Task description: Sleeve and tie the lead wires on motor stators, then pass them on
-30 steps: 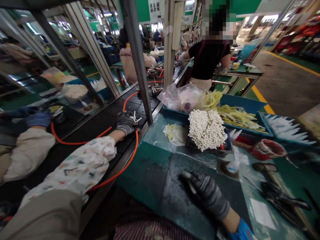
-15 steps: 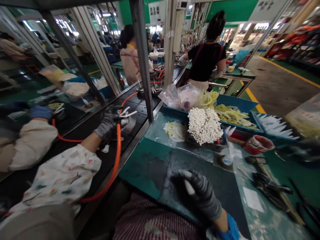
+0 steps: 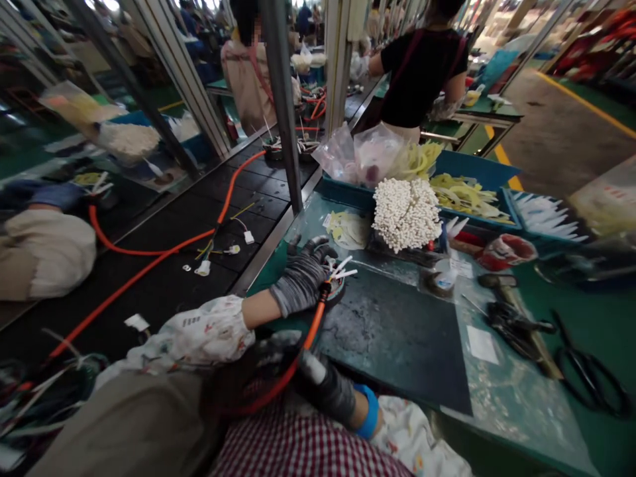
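My left hand [image 3: 305, 278], in a grey glove, is wrapped round the side of a small round part [image 3: 336, 289] with white-sleeved wire ends, which rests on the dark mat [image 3: 397, 338]. An orange cable [image 3: 314, 324] leaves this part and curves down towards my lap. Lower down, my right hand [image 3: 325, 384], gloved with a blue band at the wrist, is closed beside the cable's bend. Its fingertips lie partly in shadow, so what they hold is hard to make out.
Bundled white-tipped pieces [image 3: 406, 215], a blue bin of yellow-green strips [image 3: 472, 199], a hammer [image 3: 519, 318] and scissors [image 3: 591, 377] lie ahead and right. Left runs a dark conveyor [image 3: 163, 291] with orange cables and connectors. A metal post [image 3: 285, 106] rises ahead; people work beyond.
My left hand has brought the round part and its orange cable from the conveyor onto the mat. My right hand has moved left and down to the cable. The view has tilted downward.
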A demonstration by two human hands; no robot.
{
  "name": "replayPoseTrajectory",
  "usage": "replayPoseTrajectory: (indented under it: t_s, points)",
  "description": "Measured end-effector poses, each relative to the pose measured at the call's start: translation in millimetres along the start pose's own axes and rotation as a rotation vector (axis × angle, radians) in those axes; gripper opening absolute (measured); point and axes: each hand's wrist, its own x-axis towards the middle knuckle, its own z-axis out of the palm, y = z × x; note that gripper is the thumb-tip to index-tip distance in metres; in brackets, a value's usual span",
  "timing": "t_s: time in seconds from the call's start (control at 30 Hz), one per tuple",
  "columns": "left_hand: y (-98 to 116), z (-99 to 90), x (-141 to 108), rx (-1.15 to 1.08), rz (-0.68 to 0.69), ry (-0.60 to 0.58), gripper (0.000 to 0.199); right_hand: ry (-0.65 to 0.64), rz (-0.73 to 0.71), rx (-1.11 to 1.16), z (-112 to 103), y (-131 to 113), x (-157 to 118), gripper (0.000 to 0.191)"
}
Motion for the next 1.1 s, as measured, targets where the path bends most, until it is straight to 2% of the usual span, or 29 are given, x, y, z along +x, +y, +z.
replayPoseTrajectory:
  t_s: [0.13,0.23,0.3,0.37,0.47,0.57,0.63,0.7,0.73,0.8,0.87,0.93,1.0,1.1]
  points:
    - [26.9,5.4,2.8,0.132,0.144,-0.144,0.028,0.205,0.086,0.158,-17.0,-2.1,-34.7,0.062]
    - [36.9,10.6,5.5,0.157,0.2,-0.172,0.038,0.418,0.103,0.036,-40.6,-16.8,-69.0,0.061]
    - [43.0,12.2,8.1,0.167,0.22,-0.188,0.043,0.58,0.097,-0.215,-61.5,-38.1,-90.1,0.057]
    - [47.4,6.9,10.7,0.151,0.231,-0.227,0.04,0.758,0.006,-0.654,-86.3,-66.1,-106.7,0.046]
    - [42.1,-19.5,15.3,0.008,0.271,-0.278,0.034,0.822,-0.162,-1.231,-124.2,-106.5,-117.6,0.036]
    - [15.6,-53.5,19.7,-0.243,0.325,-0.222,0.036,0.724,-0.208,-1.61,-147.5,-126.3,-107.9,0.036]
    - [-9.6,-64.4,20.6,-0.28,0.454,-0.147,0.038,0.642,-0.268,-1.796,-149.9,-125.9,-91.9,0.045]
    - [-34.1,-60.0,20.0,-0.194,0.703,-0.159,0.038,0.505,-0.389,-1.926,-145.5,-120.1,-71.5,0.053]
    - [-44.2,-53.2,19.8,-0.134,0.784,-0.199,0.038,0.402,-0.447,-1.969,-142.9,-117.5,-60.5,0.054]
    - [-58.3,-35.5,20.9,-0.058,0.829,-0.306,0.041,0.182,-0.504,-2.028,-139.9,-116.3,-38.6,0.05]
    - [-63.2,-19.4,24.3,-0.041,0.807,-0.399,0.048,0.018,-0.473,-2.062,-141.3,-122.2,-18.9,0.052]
    - [-60.1,-9.6,27.9,-0.057,0.812,-0.46,0.058,-0.093,-0.412,-2.06,-145.2,-133.3,-3.7,0.059]
    - [-52.0,-6.3,28.5,-0.079,0.836,-0.492,0.059,-0.201,-0.359,-2.01,-148.2,-145.0,5.5,0.056]
    - [-37.4,-10.9,22.7,-0.115,0.818,-0.484,0.053,-0.321,-0.307,-1.883,-148.8,-154.6,9.7,0.041]
